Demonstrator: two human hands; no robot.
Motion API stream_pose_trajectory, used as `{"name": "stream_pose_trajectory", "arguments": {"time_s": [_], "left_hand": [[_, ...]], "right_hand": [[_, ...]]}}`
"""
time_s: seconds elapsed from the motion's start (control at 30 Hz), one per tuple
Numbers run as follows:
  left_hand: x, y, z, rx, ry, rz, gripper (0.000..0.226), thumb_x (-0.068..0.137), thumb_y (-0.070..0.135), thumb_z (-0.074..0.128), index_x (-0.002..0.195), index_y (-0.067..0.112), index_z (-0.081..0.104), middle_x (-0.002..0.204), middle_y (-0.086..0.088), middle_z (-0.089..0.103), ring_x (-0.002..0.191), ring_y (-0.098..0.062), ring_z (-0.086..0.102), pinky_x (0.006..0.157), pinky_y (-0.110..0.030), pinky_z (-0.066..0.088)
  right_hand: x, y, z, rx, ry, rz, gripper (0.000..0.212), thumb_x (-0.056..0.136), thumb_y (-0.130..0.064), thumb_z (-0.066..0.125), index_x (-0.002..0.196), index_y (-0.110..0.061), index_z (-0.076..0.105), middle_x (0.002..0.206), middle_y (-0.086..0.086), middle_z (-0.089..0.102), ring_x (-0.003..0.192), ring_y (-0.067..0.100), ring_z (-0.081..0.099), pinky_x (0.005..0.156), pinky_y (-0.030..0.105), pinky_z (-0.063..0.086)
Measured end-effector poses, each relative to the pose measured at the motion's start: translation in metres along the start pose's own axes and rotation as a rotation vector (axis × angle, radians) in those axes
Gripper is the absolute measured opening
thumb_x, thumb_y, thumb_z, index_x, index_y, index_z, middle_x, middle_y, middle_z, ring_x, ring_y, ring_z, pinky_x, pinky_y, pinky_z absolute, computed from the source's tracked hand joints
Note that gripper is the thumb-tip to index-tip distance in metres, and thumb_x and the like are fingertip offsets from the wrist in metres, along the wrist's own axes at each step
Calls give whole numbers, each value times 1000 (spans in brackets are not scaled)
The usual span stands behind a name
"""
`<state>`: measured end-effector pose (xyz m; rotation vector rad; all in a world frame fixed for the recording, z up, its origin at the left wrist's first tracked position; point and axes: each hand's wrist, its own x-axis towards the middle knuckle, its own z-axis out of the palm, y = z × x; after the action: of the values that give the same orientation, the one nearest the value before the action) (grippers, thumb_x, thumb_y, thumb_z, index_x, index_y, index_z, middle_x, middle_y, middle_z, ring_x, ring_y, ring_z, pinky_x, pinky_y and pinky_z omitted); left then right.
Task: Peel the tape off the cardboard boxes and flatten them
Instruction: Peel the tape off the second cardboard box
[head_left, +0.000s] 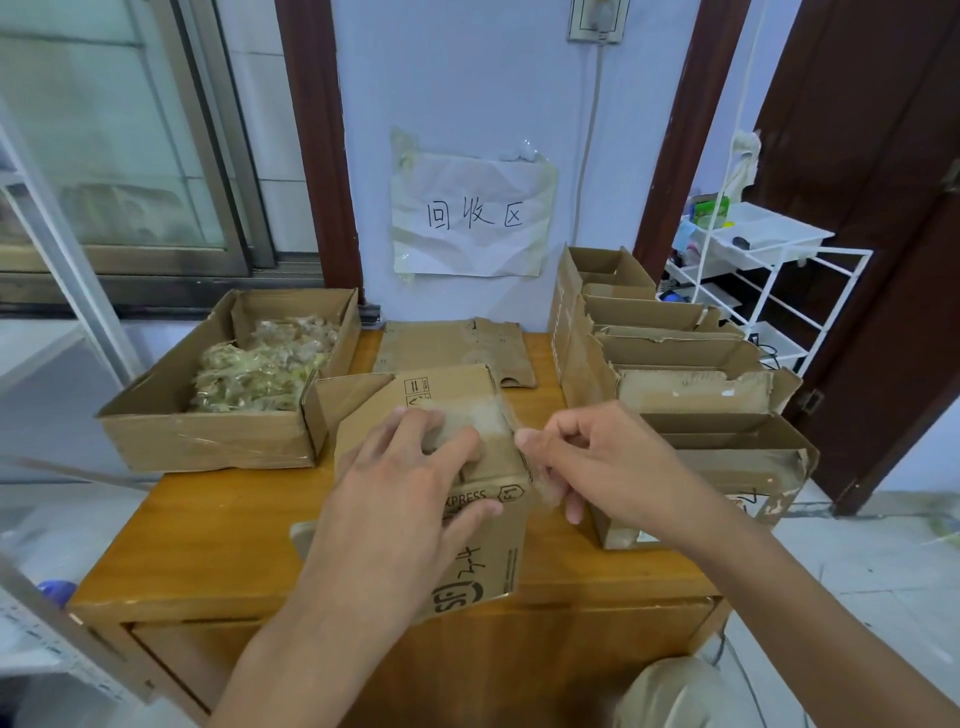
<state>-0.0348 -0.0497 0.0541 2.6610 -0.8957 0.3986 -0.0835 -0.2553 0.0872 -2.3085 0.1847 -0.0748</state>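
Here, right hand (597, 462) pinching tape (540, 483) off box (488, 551) edge.

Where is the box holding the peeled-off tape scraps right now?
The open scrap box sits at the table's back-left corner, below the window, just left of the box being peeled.
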Motion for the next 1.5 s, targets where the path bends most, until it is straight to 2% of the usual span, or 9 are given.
{"name": "stream_pose_trajectory", "arguments": {"time_s": [0.07, 0.23, 0.37, 0.57, 0.77, 1.03, 1.23, 1.33, 1.5], "left_hand": [[0, 0, 0, 6, 3, 3, 39, 82, 68, 50, 109, 41, 46, 136, 1, 54, 129, -27, 53, 99, -48, 55], [1, 0, -2, 34, -27, -5, 45, 82, 73, 41, 113, 42, 48, 146, 6, 45, 138, -22, 45, 108, -41, 49], [0, 0, -2, 55, -15, -3, 44, 83, 75, 41, 111, 42, 49, 143, 3, 53, 135, -26, 52, 105, -45, 48], [-2, -1, -2, 29, -13, -7, 46, 82, 74, 43, 114, 42, 51, 145, 6, 50, 138, -23, 49, 100, -42, 53], [1, -4, -2, 4, -32, 4, 45, 83, 72, 48, 115, 40, 53, 143, 7, 51, 137, -22, 49, 92, -41, 56], [-8, -13, -22, -35, 0, -47, 80, 79, 88, 24, 145, 47, 43, 158, 27, 30, 146, 3, 24, 106, -28, 45], [-14, -4, -24, 22, -23, -121, 91, 73, 92, 7, 151, 51, 28, 169, 23, 8, 141, -5, 45, 100, -30, 51], [-17, -2, -25, 34, -25, -119, 94, 70, 92, 5, 150, 51, 34, 170, 22, 11, 143, -5, 43, 99, -30, 52], [-22, -4, -19, 26, -10, -102, 87, 74, 92, 5, 143, 51, 38, 170, 21, 12, 139, -4, 47, 91, -28, 55]], "right_hand": [[-7, -2, 3, -40, -27, -37, 52, 96, -63, 60, 74, -16, 67, 66, 10, 72, 52, 19, 71, 63, 44, 56], [-9, 6, 1, 58, -64, -51, 41, 106, -33, 60, 72, -10, 63, 65, 0, 67, 51, 18, 67, 57, 37, 49], [-10, 15, -2, 229, -130, 37, 36, 106, -32, 60, 77, -10, 66, 65, 4, 63, 52, 15, 60, 49, 30, 32], [-8, 16, 11, 343, -76, 71, 39, 105, -25, 59, 68, -13, 65, 60, 6, 57, 48, 18, 54, 47, 27, 30], [-13, 17, 26, 378, -38, 19, 42, 105, -40, 59, 70, -16, 57, 63, 4, 62, 50, 17, 57, 46, 18, 35], [-16, 27, 25, 491, -98, 73, 40, 110, -25, 50, 72, -13, 54, 65, 7, 60, 54, 22, 58, 46, 25, 36], [0, 14, 22, 268, 20, 56, 49, 104, -40, 57, 72, -3, 56, 57, 1, 55, 50, 17, 59, 49, 14, 39], [14, 1, 20, 100, 122, -54, 55, 100, -55, 58, 73, -6, 59, 56, -5, 56, 52, 10, 56, 59, 30, 47], [43, -8, 11, -64, 199, -132, 36, 104, -28, 59, 74, -9, 64, 55, -2, 60, 44, 2, 48, 56, 28, 46]]}}
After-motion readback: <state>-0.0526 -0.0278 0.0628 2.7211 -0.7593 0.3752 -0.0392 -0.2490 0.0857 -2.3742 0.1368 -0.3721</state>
